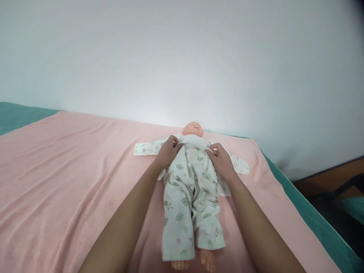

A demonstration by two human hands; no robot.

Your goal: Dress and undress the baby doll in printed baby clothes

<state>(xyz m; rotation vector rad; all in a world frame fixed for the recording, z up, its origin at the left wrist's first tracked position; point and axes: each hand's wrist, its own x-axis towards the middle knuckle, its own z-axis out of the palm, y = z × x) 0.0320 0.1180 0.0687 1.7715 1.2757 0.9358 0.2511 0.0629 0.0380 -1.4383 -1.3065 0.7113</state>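
Note:
A baby doll lies on its back, its head toward the wall and its feet toward me. White printed pants cover its legs and reach high up the torso. Beneath them shows a white printed top with its sleeves spread to both sides. My left hand pinches the waistband at its left corner. At the right corner of the waistband, my right hand grips the fabric between thumb and fingers. The doll's bare toes poke out of the pant legs.
A pink blanket lies under the doll, over a green sheet that shows at the edges. Behind stands a white wall. A brown wooden board and a dark object are at the far right.

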